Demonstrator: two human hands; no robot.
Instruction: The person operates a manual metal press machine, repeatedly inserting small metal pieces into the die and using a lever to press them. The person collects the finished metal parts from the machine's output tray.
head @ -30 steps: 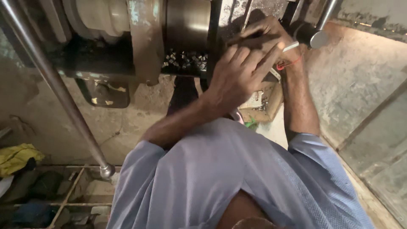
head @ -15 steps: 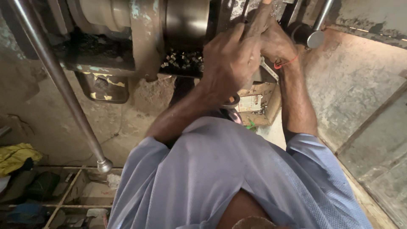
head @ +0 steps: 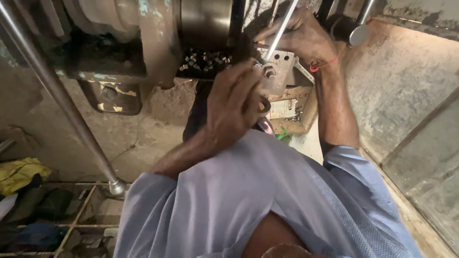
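My right hand reaches to the top of the view and is closed around a slim shiny metal rod. The rod slants down to a bolt on a pale metal block with holes. My left hand is lower, its back towards me, with its curled fingers against the block's left edge. What those fingers grip is hidden. A red thread circles my right wrist. My blue shirt fills the lower middle.
A worn machine with a dark steel cylinder and a heap of metal chips stands just left of the block. A long steel bar crosses the left side. A yellow cloth lies at far left, and a round-ended handle sticks out at top right.
My left hand has dropped from over my right hand to the block's left edge. The shiny rod and the block are now uncovered, and the camera has moved closer.
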